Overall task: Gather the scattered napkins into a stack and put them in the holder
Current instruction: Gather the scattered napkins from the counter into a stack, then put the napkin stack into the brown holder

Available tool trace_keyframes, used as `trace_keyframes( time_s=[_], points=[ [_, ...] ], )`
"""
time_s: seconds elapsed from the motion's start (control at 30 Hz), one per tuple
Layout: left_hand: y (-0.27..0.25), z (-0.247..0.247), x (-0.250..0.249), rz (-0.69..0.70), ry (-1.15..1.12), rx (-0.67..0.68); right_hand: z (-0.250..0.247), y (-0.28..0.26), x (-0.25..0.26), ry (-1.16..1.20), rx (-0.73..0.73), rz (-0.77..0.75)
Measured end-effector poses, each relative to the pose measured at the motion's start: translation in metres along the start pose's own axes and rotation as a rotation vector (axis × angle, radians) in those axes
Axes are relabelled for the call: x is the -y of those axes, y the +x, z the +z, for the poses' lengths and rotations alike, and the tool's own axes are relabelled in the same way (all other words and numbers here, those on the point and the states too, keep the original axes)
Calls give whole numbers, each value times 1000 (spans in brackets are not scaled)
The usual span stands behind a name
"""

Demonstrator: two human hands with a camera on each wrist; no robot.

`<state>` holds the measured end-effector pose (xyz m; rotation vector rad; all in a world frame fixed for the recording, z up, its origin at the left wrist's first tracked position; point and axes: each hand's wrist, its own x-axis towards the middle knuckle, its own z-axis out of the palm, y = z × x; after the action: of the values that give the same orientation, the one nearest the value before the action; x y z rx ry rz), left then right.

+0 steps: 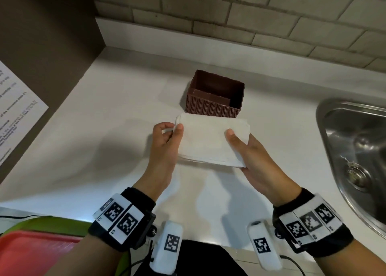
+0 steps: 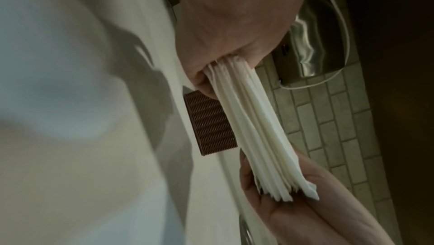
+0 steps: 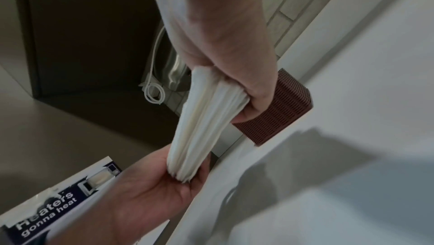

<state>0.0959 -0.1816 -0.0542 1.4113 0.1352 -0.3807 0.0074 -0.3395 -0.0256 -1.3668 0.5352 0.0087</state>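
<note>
White napkin stack gripped by both hands

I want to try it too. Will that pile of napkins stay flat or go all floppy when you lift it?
Probably floppy: the napkin stack bows between the left hand and right hand. Its loose sheets fan apart at the edges, so some could slip out.

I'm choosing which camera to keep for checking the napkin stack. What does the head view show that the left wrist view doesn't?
Head view only: the holder's empty inside, the sink's drain, and the stack's flat top face.
Left wrist view only: the stack's layered edges, slightly uneven.
Both: the left hand and right hand gripping the napkin stack at opposite ends, near the brown holder.
</note>
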Motion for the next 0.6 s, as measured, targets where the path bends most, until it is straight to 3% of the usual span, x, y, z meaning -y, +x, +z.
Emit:
trace_keyframes(
  time_s=[0.07, 0.2, 0.27, 0.4, 0.5, 0.6],
  points=[
    [1, 0, 6, 33, 149, 13, -5, 4, -6, 18, -64, 69],
    [14, 1, -1, 84, 318, 43, -14, 8, 3, -44, -2, 164],
    [27, 8, -21, 173, 387, 86, -19, 16, 18, -146, -53, 101],
    [62, 39, -67, 408, 592, 177, -24, 50, 59, -346, -303, -115],
    [94, 59, -85, 357, 656, 252, -25, 85, 84, -380, -406, -227],
    [125, 69, -89, 299, 743, 352, -27, 116, 89, -452, -384, -190]
  ],
)
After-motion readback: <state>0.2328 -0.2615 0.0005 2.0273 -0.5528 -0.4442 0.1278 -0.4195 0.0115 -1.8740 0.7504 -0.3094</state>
